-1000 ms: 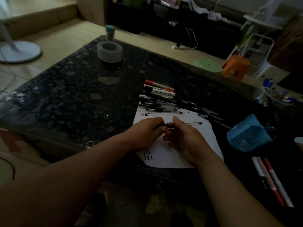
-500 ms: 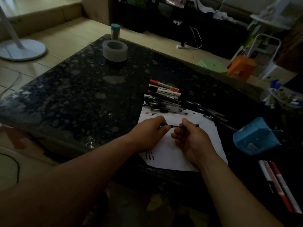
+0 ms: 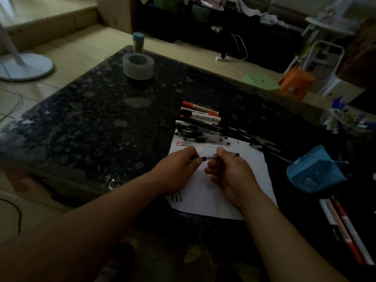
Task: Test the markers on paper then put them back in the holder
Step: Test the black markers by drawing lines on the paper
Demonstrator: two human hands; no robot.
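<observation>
Head cam: my left hand point(image 3: 179, 167) pinches one end of a thin clear pen point(image 3: 209, 158), right hand point(image 3: 230, 176) grips its barrel, both over the white paper sheet point(image 3: 203, 192). That blue plastic holder point(image 3: 313, 171) sits at 3 o'clock.

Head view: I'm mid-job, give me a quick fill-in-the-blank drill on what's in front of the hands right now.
1. The left hand and right hand grip one pen above the ____ paper.
2. The holder, tipped on its side, is coloured ____.
3. The holder lies to the paper's ____.
Missing words: white; blue; right.
</observation>
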